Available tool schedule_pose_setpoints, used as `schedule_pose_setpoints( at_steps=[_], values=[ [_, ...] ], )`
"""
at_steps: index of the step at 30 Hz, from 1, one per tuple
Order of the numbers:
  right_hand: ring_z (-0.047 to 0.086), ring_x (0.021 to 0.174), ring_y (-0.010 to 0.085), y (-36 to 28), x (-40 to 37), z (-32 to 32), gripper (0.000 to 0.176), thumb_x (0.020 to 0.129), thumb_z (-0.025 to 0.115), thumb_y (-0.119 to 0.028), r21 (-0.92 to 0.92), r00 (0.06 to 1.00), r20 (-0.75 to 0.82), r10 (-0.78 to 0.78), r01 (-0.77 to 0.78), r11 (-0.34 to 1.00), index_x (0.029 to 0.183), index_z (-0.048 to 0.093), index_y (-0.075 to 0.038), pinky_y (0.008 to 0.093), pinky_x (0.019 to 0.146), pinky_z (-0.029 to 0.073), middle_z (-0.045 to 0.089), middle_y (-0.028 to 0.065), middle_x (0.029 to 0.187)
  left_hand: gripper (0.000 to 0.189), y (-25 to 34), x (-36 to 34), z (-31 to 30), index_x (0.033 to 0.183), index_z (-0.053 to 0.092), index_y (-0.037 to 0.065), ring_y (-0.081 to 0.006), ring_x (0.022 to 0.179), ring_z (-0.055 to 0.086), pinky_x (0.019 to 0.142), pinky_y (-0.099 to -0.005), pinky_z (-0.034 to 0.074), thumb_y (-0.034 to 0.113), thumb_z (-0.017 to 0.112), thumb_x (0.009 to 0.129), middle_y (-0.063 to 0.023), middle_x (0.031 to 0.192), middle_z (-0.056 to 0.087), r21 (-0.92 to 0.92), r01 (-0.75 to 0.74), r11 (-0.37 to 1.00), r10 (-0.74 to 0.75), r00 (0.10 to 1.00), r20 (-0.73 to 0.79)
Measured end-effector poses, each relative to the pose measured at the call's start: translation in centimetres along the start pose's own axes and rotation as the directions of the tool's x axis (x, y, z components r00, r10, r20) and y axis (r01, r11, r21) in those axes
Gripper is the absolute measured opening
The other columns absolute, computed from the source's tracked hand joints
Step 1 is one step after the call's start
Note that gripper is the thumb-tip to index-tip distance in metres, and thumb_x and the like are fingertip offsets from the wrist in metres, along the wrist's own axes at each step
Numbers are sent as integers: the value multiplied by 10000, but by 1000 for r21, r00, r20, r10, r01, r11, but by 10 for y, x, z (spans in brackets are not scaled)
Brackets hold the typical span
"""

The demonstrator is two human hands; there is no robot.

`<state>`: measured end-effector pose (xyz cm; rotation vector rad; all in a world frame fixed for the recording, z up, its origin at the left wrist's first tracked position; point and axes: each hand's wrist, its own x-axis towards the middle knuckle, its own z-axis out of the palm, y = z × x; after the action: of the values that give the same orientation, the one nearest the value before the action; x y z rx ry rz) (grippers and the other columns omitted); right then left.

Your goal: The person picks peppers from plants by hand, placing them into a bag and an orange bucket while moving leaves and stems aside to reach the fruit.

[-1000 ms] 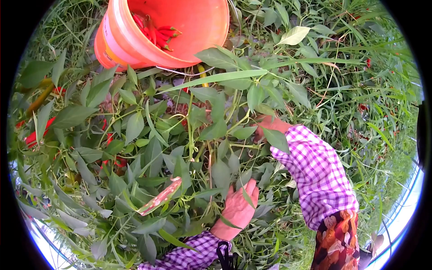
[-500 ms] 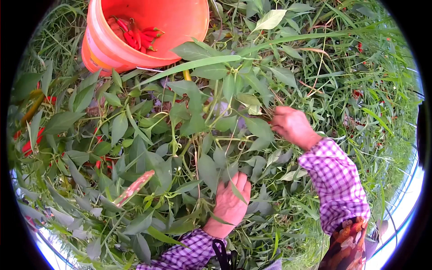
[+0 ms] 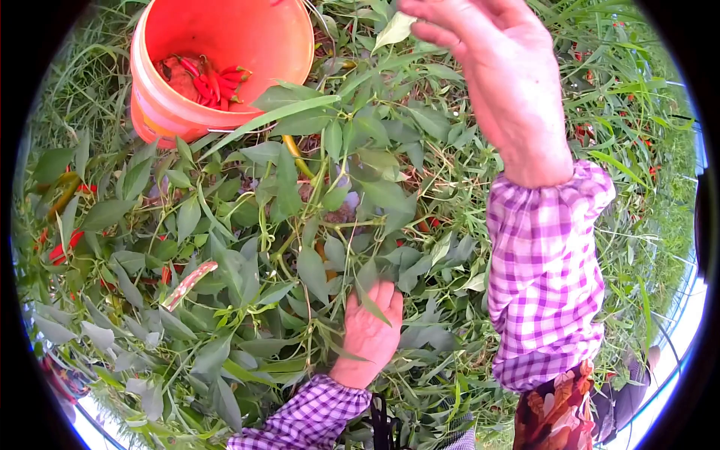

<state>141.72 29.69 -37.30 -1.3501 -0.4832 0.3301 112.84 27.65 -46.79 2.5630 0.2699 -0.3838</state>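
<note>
My right hand (image 3: 517, 97) is raised at the top right of the view, its fingers partly cut off by the frame's upper edge; a pale leaf (image 3: 395, 30) shows beside the fingertips. Low in the pepper plant (image 3: 300, 195), my left hand (image 3: 369, 330) rests among the leaves, back of the hand up, with its fingertips partly covered by foliage. What it touches there is hidden. An orange bucket (image 3: 262, 45) at the upper left holds several red peppers (image 3: 214, 81).
Red peppers (image 3: 67, 247) hang among leaves at the far left. A mottled, dried pepper (image 3: 189, 285) lies on the foliage left of centre. Tall grass (image 3: 637, 225) covers the right side. A yellow-brown stem (image 3: 297, 156) runs below the bucket.
My right hand has risen from the plant's right side to the top of the view. The bucket and plants sit slightly further left in the view. My left hand stays low among the leaves.
</note>
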Motion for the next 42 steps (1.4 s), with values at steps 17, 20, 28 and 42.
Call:
schedule_pose_setpoints(
  at_steps=[17,20,28,42],
  values=[
    [543,1132,291,112,-304,-58,244,843,570,-146,-877,694,324,642,-33,479,1080,571,-92,432,918,386,632,113,1045,342,7,1,6,1029,616,42,-281,1148,546,885,-439,422,41,620,687,-82,1092,595,-50,0,999,-6,993,-115],
    [608,1006,311,89,-305,-58,222,853,553,-153,-836,651,201,732,-275,474,1058,568,-69,423,850,428,654,137,910,387,13,-4,6,1090,619,52,-281,1184,529,920,-459,380,103,641,707,-80,1202,581,-64,-100,993,86,978,-191],
    [611,885,434,72,-342,-55,223,802,532,6,-613,761,117,638,-450,649,1018,573,40,480,764,505,611,257,1001,247,15,4,33,979,662,-3,-305,1098,586,1026,-443,378,115,603,770,-144,998,665,31,-189,982,188,982,31],
    [524,1084,301,166,-285,-63,258,765,608,-121,-919,762,318,564,101,381,1004,635,-26,490,873,418,609,117,1036,135,8,-9,37,821,636,4,-272,887,577,864,-403,452,73,597,711,-142,973,593,76,-182,980,174,979,104]
  ],
)
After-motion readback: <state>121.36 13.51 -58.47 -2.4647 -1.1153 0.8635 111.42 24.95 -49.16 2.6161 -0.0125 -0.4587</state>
